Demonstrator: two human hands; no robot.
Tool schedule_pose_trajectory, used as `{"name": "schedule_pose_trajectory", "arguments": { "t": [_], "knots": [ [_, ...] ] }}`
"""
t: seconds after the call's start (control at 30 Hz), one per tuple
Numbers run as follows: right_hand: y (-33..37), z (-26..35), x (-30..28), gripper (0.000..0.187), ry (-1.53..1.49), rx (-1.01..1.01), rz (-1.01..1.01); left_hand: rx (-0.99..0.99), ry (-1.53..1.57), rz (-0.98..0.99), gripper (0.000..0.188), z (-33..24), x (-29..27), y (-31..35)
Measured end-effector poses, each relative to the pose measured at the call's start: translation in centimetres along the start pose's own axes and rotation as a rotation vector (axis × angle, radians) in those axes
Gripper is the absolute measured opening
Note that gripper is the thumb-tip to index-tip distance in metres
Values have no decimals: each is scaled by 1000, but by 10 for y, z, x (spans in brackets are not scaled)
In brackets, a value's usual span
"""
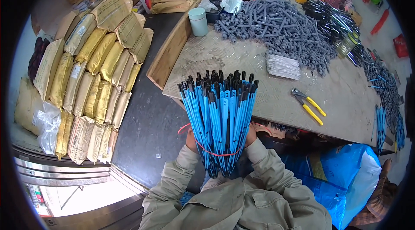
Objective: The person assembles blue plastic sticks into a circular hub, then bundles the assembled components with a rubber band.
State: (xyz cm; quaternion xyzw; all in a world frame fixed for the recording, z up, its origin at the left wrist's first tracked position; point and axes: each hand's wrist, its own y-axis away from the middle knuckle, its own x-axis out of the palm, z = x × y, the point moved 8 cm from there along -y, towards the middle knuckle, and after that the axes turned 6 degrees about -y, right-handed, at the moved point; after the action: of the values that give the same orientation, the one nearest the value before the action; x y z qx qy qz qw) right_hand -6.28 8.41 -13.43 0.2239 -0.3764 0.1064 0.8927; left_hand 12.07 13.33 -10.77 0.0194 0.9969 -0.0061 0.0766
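Note:
A thick upright bundle of light-blue plastic sticks with black tips (pixel 225 109) stands close in front of my body, its top fanned out wider than its lower part. Around its lower half runs a thin red string (pixel 218 155), whose loose ends poke out past both hands. My left hand (pixel 191 140) is closed at the bundle's left side, by one string end. On the opposite side my right hand (pixel 250 136) is closed by the other end. Most fingers are hidden behind the sticks.
On the table (pixel 194 61) lie yellow-handled cutting pliers (pixel 309 104), a stack of thin clear-white rods (pixel 283 66) and a heap of grey plastic parts (pixel 276 27). A pale lidded jar (pixel 199 22) stands near the wooden edge board (pixel 168 57). Sacks (pixel 90 74) are piled left; a blue bag (pixel 333 178) sits right. Two people work across the table.

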Motion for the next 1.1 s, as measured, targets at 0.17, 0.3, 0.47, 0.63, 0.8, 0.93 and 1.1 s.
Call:
{"name": "schedule_pose_trajectory", "arguments": {
  "t": [0.17,0.3,0.47,0.63,0.8,0.93,1.1],
  "knots": [
    [19,35,35,20,306,-399,125,148,112,-123,38,-79,4,2],
    [-10,110,102,23,320,-507,208,90,135,-157,44,-88,-49,-39],
    [-24,268,209,17,863,-1347,295,547,99,-211,42,-244,-68,-158],
    [-75,289,197,17,535,-1110,294,471,340,-217,37,-218,-69,-223],
    [-112,257,143,22,537,-1057,150,421,381,-180,37,-142,-47,-245],
    [-76,230,157,23,161,-706,242,40,677,-265,42,-101,-48,-212],
    [15,196,164,24,282,-604,302,344,587,25,44,-149,-18,-85]
  ]
}}
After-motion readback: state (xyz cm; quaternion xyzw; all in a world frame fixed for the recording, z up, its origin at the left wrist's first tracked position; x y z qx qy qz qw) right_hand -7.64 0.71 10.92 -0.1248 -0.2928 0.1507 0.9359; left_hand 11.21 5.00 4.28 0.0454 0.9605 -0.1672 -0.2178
